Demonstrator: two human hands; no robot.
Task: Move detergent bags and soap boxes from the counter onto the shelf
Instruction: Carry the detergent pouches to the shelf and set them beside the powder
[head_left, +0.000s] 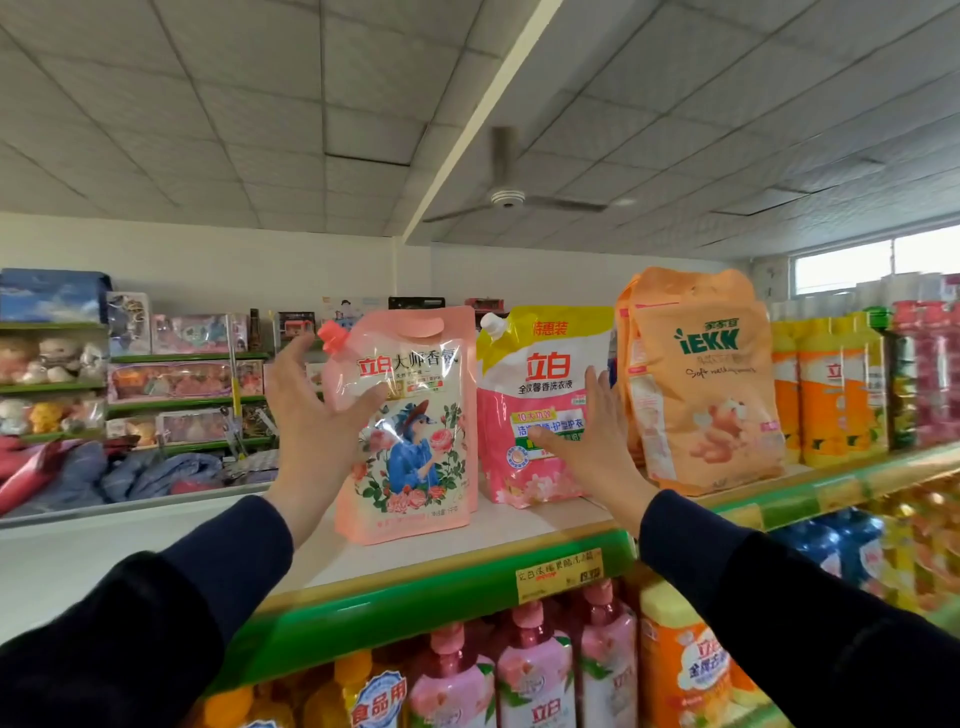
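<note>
A pale pink detergent bag with a red cap and a flower picture stands upright on the top shelf. My left hand is spread against its left side, thumb across the front, fingers apart. Right of it stands a yellow-and-pink detergent bag. My right hand is open in front of that bag's lower right part, holding nothing. Further right stand orange IEKK bags.
Yellow and orange bottles fill the shelf's right end. Pink bottles and an orange bag sit on the level below the green shelf edge. Across the aisle, toy shelves and bedding stand at left.
</note>
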